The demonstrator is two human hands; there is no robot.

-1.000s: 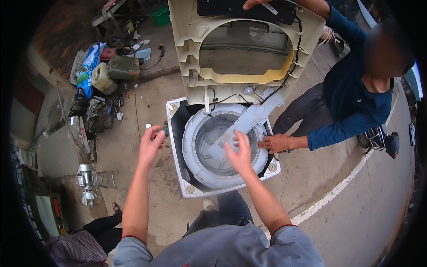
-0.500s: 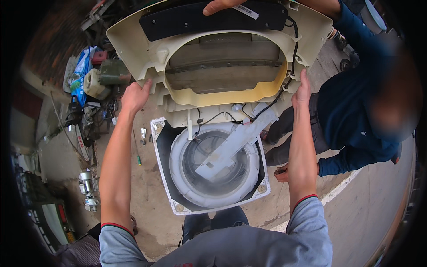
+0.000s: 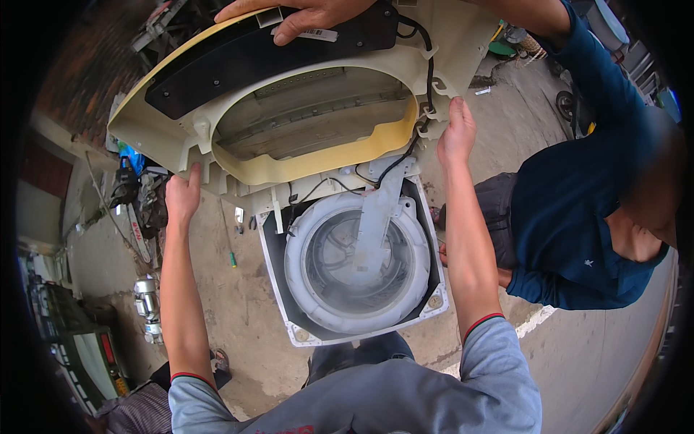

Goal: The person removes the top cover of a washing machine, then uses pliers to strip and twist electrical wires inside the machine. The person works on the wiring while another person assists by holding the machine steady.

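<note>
Both my hands hold up the cream top cover point(image 3: 318, 168) of a top-loading washing machine, its underside facing me. My left hand point(image 3: 182, 194) grips the cover's left edge, thumb up. On the right edge, my right hand point(image 3: 457, 134) is closed round the rim, beside a black cable point(image 3: 431, 79). A co-worker's hand point(image 3: 311, 18) rests on the far edge, over a black panel point(image 3: 246, 65). Below the cover stands the open washing machine body point(image 3: 278, 289) with its white tub ring point(image 3: 296, 278). A pale flat strip point(image 3: 376, 231) hangs from the cover over the drum.
The co-worker in a dark blue top point(image 3: 557, 224) stands close at the right. On the left lie a silver motor-like part point(image 3: 147, 300), a green-handled screwdriver point(image 3: 233, 259) and a chainsaw point(image 3: 139, 231). A scooter-like wheel point(image 3: 564, 107) is at the back right.
The cover has shifted left and tilted, its left side lower. My hands moved left with it. The pale strip has swung more upright. The co-worker's hand has moved left along with the cover.
</note>
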